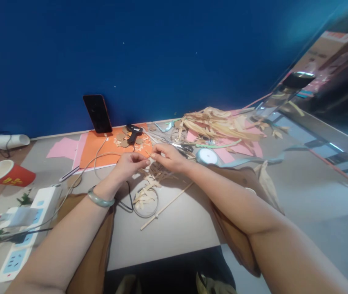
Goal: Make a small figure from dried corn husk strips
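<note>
Near the middle of the grey table, I see the left hand and the right hand brought together, fingertips almost meeting over a small heap of dried husk strips. Each hand is pinched closed on a thin pale piece between them — too small for me to tell its exact shape. The left wrist carries a green bangle.

Just below the hands lies a wire ring with more strips across it, and a thin wooden stick runs slantwise beside it. Beyond the hands, an orange sheet bears a black glue gun and brown card discs; a dark phone leans upright against the blue wall, its cable trailing toward the hands.

To the right — a larger pile of husk on pink paper, with a ribbon spool near the right hand. At far left, a red paper cup lies tipped, and a white power strip sits near the left forearm.
</note>
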